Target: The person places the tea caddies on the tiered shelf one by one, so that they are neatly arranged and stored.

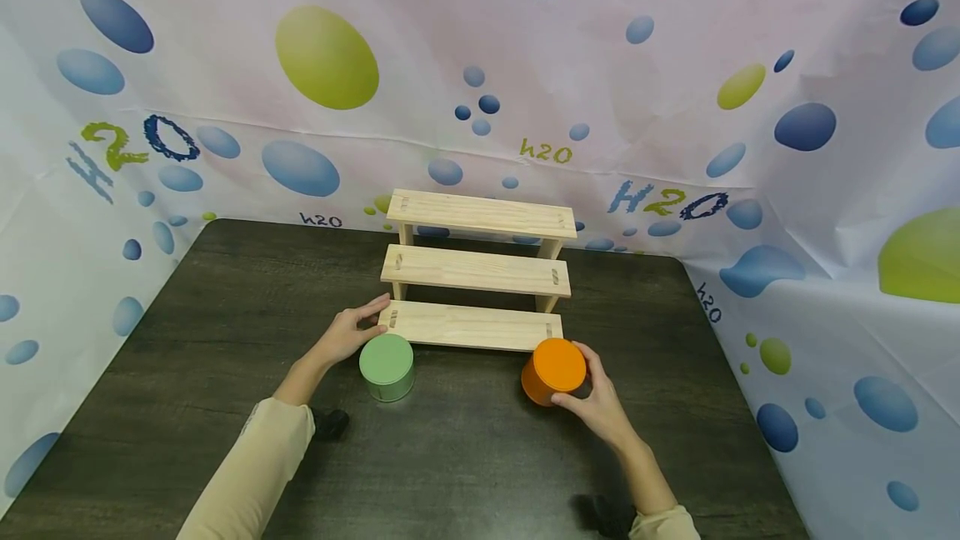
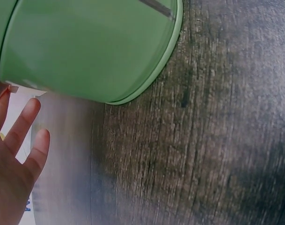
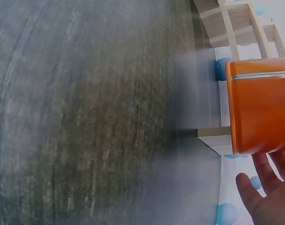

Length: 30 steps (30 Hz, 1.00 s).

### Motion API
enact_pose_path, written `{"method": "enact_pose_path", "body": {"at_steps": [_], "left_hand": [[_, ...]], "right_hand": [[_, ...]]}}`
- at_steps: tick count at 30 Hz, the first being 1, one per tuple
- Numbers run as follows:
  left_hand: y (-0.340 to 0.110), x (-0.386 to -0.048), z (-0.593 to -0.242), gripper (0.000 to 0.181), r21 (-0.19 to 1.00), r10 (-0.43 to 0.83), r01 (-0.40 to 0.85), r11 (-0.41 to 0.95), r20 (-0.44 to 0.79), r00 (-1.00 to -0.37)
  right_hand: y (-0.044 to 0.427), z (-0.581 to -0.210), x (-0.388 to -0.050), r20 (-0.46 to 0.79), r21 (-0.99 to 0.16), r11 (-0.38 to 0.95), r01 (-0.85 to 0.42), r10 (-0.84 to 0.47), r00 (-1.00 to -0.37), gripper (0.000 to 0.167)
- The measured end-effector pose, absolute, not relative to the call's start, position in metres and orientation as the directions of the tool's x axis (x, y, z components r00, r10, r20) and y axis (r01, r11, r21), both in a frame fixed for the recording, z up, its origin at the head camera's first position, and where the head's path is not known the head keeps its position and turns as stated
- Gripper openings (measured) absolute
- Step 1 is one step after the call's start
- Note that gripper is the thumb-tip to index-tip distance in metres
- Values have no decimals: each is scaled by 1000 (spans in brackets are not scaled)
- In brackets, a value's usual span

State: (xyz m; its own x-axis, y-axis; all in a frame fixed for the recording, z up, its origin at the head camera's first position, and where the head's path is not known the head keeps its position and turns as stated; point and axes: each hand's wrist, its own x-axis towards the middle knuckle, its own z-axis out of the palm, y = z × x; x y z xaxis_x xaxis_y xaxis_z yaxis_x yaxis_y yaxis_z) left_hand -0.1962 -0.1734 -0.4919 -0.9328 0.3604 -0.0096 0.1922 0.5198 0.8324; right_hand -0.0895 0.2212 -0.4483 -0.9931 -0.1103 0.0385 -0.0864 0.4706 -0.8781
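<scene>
A round green tin (image 1: 386, 367) with a lid is upright at the front left corner of a three-step wooden shelf (image 1: 471, 326). My left hand (image 1: 349, 333) is beside that tin, its fingers spread and fairly straight at the left end of the lowest step. In the left wrist view, the fingers of my left hand (image 2: 13, 159) are apart from the green tin (image 2: 86, 51). With thumb and fingers, my right hand (image 1: 600, 400) grips an orange tin (image 1: 553, 372) by its right side. Wall shows below the base of the orange tin (image 3: 264, 108) in the right wrist view, so it is off the table.
The shelf stands on a dark wooden table (image 1: 465, 465) near the back. A white sheet (image 1: 420, 40) printed with coloured drops hangs behind the table and along its sides. Dark wrist straps (image 1: 330, 425) show near both sleeves.
</scene>
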Motion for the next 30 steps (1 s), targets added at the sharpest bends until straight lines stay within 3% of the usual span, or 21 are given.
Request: {"method": "enact_pose_path", "body": {"at_steps": [17,30], "left_hand": [[-174,-197,-488,51,828,351,180,530,-22,-936],[-173,-195,-487,51,840,365,186,510,-15,-931]], "right_hand": [[217,-435,-94,99,-878,457,-141,-113,-989,76],[226,-466,-107,149,-891,412,-191,-132,-980,79]]}}
